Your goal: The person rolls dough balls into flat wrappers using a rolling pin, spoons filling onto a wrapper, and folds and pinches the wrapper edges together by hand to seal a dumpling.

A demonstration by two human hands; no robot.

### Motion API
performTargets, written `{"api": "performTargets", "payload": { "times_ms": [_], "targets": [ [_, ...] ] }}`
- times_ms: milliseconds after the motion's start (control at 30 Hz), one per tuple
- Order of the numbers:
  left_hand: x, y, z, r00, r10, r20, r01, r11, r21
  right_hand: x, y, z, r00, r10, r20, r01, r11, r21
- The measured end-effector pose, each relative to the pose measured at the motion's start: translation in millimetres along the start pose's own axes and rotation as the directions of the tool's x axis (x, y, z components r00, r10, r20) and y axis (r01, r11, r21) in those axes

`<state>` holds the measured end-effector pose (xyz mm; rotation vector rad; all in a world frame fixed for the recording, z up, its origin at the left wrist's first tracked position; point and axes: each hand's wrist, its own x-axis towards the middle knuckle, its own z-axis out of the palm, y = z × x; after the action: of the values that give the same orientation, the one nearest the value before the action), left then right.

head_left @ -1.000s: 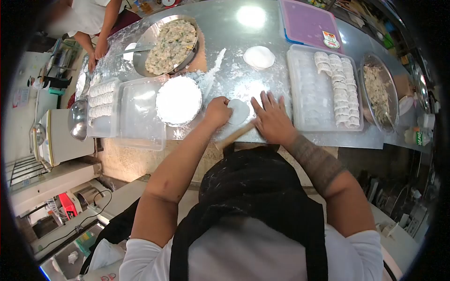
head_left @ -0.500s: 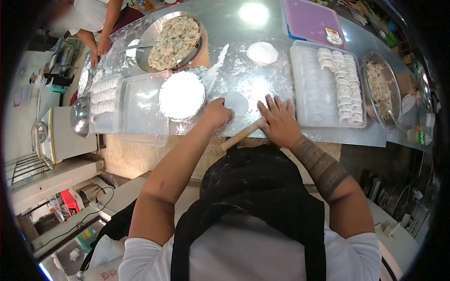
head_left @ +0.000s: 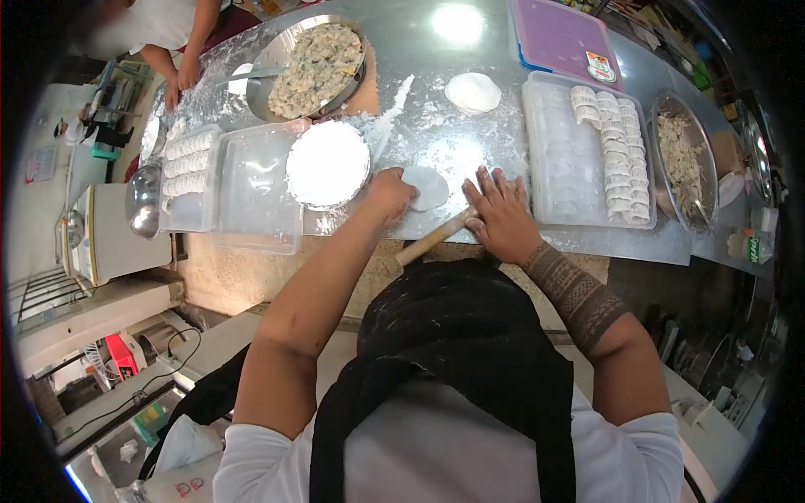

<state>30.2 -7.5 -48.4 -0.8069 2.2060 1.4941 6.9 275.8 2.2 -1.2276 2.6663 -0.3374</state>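
Observation:
A thin round dough wrapper [head_left: 429,189] lies on the floured metal table. My left hand [head_left: 392,194] is closed at its left edge, pinching it with the fingertips. To the right, my right hand [head_left: 505,216] is spread flat, fingers apart, its palm and thumb over one end of a wooden rolling pin [head_left: 434,238]. The pin slants along the table's front edge, just below the wrapper, its other end sticking out towards my apron. Beside my left hand stands a round container of white flour [head_left: 328,166]. A stack of round wrappers [head_left: 472,93] lies farther back.
Pleated dumplings fill rows in a plastic tray [head_left: 569,220] at right, beside a bowl of filling [head_left: 681,159]. A large pan of filling [head_left: 314,71] stands back left. Another dumpling tray [head_left: 186,220] and an open clear container [head_left: 258,189] sit left. A co-worker's hands [head_left: 181,81] rest beyond.
The view has shifted slightly. My left hand stays at the wrapper's edge, and my right hand stays over the rolling pin, with little visible movement.

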Motion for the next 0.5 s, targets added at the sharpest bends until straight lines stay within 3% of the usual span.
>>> {"api": "performTargets", "payload": {
  "times_ms": [133, 233, 333, 500],
  "targets": [
    [-38.7, 53.4, -12.4, 0.997, 0.057, 0.058, -0.079, 0.863, 0.498, 38.6, -5.0, -4.8, 0.998, 0.043, 0.036, -0.039, 0.995, -0.093],
    [-33.7, 52.5, -10.6, 0.981, 0.179, 0.078, -0.187, 0.746, 0.64, 86.4, -5.4, 3.8, 0.999, 0.048, -0.012, -0.049, 0.987, -0.153],
    [-34.1, 39.8, -1.4, 0.949, 0.316, 0.001, -0.268, 0.802, 0.533, 109.6, -4.6, 11.8, 0.994, 0.052, -0.096, -0.066, 0.987, -0.148],
    [-27.4, 34.2, -2.6, 0.971, 0.23, -0.07, -0.191, 0.916, 0.353, 70.0, -4.7, 4.0, 0.987, -0.039, -0.157, 0.023, 0.995, -0.101]
  ]
}}
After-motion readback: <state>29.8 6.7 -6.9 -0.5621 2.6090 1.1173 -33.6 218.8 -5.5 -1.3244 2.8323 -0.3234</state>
